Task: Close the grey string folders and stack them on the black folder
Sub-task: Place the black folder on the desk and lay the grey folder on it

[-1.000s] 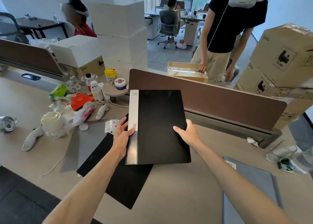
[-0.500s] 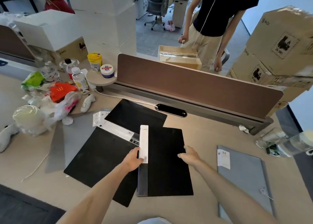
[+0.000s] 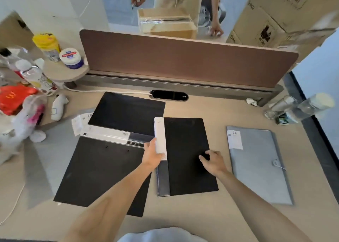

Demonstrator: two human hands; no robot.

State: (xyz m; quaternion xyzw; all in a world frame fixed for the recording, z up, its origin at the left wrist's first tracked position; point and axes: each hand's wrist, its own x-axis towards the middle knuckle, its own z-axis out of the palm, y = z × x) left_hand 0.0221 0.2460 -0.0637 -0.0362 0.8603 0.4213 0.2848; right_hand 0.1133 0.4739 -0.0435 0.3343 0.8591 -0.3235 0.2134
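A closed black folder [image 3: 185, 146] with a white-labelled spine lies flat on the desk in the middle. My left hand [image 3: 153, 153] grips its spine edge. My right hand [image 3: 213, 160] rests on its cover with the fingers spread. To the left, a second black folder [image 3: 102, 164] lies open, with a white and clear strip across its fold. A grey string folder [image 3: 256, 161] lies closed at the right, its string clasp on the right edge and a white label at its top left corner. Another grey sheet or folder [image 3: 53, 164] shows partly under the open black folder.
A brown divider panel [image 3: 183, 62] runs along the back of the desk [image 3: 211, 214]. Bottles, jars, a red carton and plastic bags crowd the left side. Clear bottles [image 3: 300, 108] lie at the right edge. A person stands beyond the divider beside cardboard boxes.
The black folder came down from an upright hold in front of me and now lies flat on the desk. My right hand shifted from its edge onto its cover.
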